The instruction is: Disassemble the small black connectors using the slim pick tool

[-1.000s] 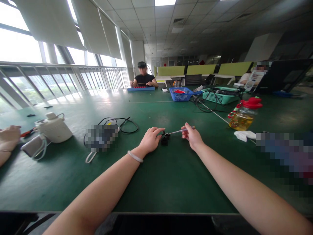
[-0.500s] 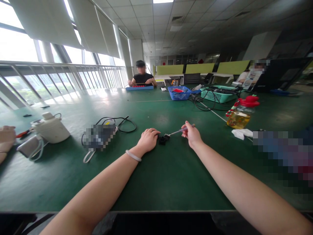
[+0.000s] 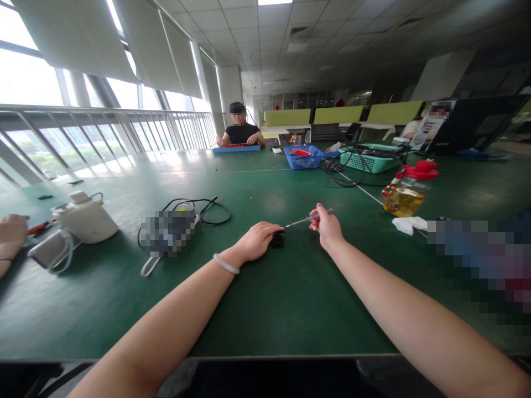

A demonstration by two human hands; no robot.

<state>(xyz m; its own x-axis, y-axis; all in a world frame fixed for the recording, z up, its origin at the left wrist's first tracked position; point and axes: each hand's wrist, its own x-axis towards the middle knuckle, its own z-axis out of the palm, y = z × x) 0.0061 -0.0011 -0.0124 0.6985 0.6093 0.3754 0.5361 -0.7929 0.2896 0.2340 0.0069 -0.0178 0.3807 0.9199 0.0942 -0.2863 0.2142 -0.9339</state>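
Note:
A small black part (image 3: 278, 239) sits on the green tabletop in front of me; its exact kind is too small to make out. My left hand (image 3: 258, 241) is closed on it from the left, fingers reaching over its top and hiding some of it. In my right hand (image 3: 327, 226) is a screwdriver (image 3: 309, 219), pinched at the handle, with its thin metal shaft pointing left. The screwdriver's tip is at the left fingertips, just above the black part; whether they touch, I cannot tell.
Left of me lie a blurred-out device with a black cable (image 3: 216, 207) and a cream jug (image 3: 85, 218), near another person's hand (image 3: 12, 235). To the right are a red-lidded bottle (image 3: 409, 190) and white tissue (image 3: 409, 225). Blue (image 3: 302, 161) and green baskets (image 3: 365, 161) stand farther back.
My left hand has slid slightly right, its fingers now covering more of the black part. The screwdriver tip has lifted slightly off the part's upper side.

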